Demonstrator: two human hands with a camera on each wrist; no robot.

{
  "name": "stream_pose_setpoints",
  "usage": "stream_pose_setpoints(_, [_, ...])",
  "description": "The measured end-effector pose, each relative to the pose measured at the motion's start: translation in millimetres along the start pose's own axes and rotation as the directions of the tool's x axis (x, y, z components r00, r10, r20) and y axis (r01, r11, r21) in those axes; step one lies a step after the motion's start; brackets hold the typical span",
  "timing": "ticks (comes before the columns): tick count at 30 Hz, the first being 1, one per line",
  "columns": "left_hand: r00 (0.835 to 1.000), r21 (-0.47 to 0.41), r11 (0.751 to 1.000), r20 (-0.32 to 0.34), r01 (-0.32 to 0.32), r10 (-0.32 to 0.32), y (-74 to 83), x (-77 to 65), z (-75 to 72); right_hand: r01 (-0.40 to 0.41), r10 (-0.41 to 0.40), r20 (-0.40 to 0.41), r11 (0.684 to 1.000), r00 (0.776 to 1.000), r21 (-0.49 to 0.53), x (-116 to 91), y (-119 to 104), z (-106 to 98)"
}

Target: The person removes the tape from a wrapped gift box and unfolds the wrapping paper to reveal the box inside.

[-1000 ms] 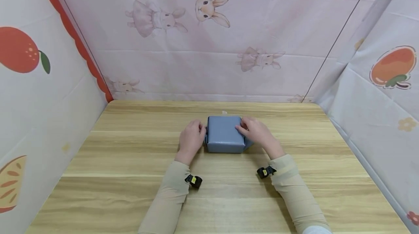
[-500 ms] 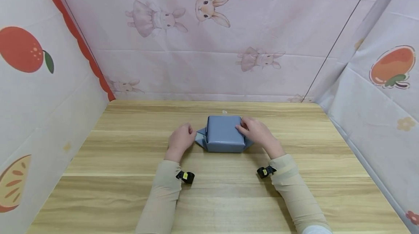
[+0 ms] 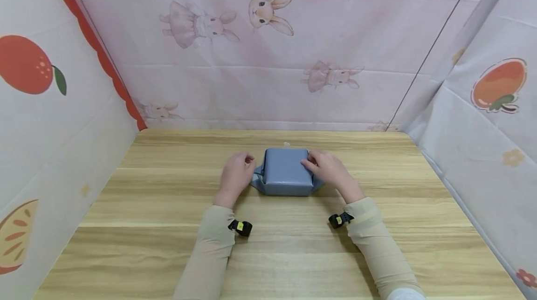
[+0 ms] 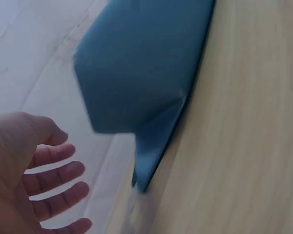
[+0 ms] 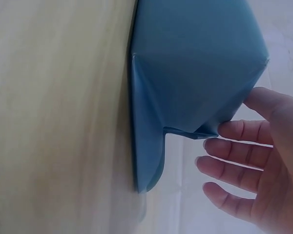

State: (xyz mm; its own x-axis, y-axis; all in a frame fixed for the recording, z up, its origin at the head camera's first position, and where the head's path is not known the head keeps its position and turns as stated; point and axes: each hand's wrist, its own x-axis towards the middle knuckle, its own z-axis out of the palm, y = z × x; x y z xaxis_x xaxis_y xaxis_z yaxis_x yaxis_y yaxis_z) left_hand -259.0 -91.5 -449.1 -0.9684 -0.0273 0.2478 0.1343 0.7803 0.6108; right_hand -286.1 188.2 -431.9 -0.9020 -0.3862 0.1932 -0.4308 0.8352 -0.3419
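A box wrapped in blue-grey paper (image 3: 287,166) lies near the middle of the table, with pointed paper flaps sticking out low at both ends. Beside its left end is my left hand (image 3: 237,174), fingers loosely bent around nothing; the left wrist view shows a gap between them and the left paper flap (image 4: 158,141). My right hand (image 3: 329,168) holds the box's right end, thumb on the top edge and index finger against the folded paper on the side. Under those fingers, the lower right paper flap (image 5: 147,141) stands out along the table.
The wood-grain table (image 3: 277,253) stretches around the box on every side. A small clear scrap (image 3: 287,144) lies just behind the box. Fabric with printed rabbits (image 3: 268,81) closes off the back, and fruit-print cloths hang at both sides.
My left hand drew away from the box's left end, baring the flap there, then came slightly back toward it. The right hand and the box stay in place.
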Motion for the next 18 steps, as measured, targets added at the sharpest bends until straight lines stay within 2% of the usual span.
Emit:
stream_pose_setpoints(7, [0.999, -0.056, 0.998, 0.022, -0.022, 0.024, 9.7, 8.5, 14.5, -0.055, 0.056, -0.020, 0.998, 0.998, 0.033, 0.6, 0.2, -3.1])
stream_pose_setpoints(12, [0.993, -0.047, 0.998, 0.105, -0.040, 0.045, 16.4, 16.1, 22.2, -0.109, 0.114, -0.029, 0.987, 0.993, 0.122, 2.3, 2.9, -2.1])
stream_pose_setpoints(18, [0.984, -0.020, 1.000, 0.178, -0.022, 0.026, 21.6, 21.5, 27.5, -0.069, 0.062, 0.037, 0.976, 0.997, 0.206, 7.3, 10.4, 4.5])
